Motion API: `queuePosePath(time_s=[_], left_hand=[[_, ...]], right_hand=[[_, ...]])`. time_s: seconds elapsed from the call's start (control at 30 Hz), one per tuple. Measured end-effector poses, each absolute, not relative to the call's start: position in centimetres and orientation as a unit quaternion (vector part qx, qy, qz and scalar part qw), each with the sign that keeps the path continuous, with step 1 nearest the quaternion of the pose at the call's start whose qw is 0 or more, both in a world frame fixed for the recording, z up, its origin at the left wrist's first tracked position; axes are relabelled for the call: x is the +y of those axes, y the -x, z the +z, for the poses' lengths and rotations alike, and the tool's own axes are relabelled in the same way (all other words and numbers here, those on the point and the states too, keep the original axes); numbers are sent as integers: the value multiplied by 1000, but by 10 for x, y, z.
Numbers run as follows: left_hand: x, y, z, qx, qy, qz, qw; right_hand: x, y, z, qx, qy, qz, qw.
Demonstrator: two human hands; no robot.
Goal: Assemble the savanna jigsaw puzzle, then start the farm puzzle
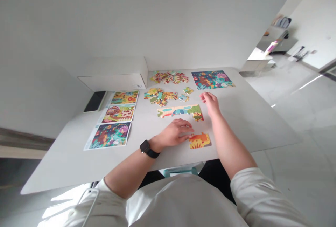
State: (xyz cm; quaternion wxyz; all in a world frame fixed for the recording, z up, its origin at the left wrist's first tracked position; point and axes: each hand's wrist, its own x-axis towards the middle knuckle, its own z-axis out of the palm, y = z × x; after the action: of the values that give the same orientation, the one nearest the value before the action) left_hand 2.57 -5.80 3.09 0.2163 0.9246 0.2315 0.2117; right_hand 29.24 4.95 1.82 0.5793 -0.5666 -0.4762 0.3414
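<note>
My left hand (175,132), a black watch on its wrist, lies palm down on the white table (252,122), its fingertips touching a joined orange and yellow puzzle cluster (200,140). My right hand (210,102) reaches forward, fingers curled loosely, just right of a partly joined puzzle strip (181,111); whether it holds a piece is hidden. Beyond the strip lies a heap of loose yellow and blue pieces (164,96) and a second heap of reddish pieces (170,77).
A finished blue puzzle (212,79) lies at the far right. A sheet with three reference pictures (115,120) lies on the left, a dark phone (95,101) beside it. A white box (115,76) stands at the back left by the wall.
</note>
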Motion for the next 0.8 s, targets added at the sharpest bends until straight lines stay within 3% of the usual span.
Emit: queuePosePath(time_s=[0.23, 0.57, 0.8], left_hand=[[-21, 16, 28, 441, -811, 349, 161], [4, 36, 10, 550, -739, 362, 142], [8, 33, 6, 595, -718, 327, 155]], right_hand=[[50, -291, 6, -501, 579, 319, 559], [41, -284, -1, -616, 592, 166, 493], [84, -263, 21, -752, 532, 171, 349]])
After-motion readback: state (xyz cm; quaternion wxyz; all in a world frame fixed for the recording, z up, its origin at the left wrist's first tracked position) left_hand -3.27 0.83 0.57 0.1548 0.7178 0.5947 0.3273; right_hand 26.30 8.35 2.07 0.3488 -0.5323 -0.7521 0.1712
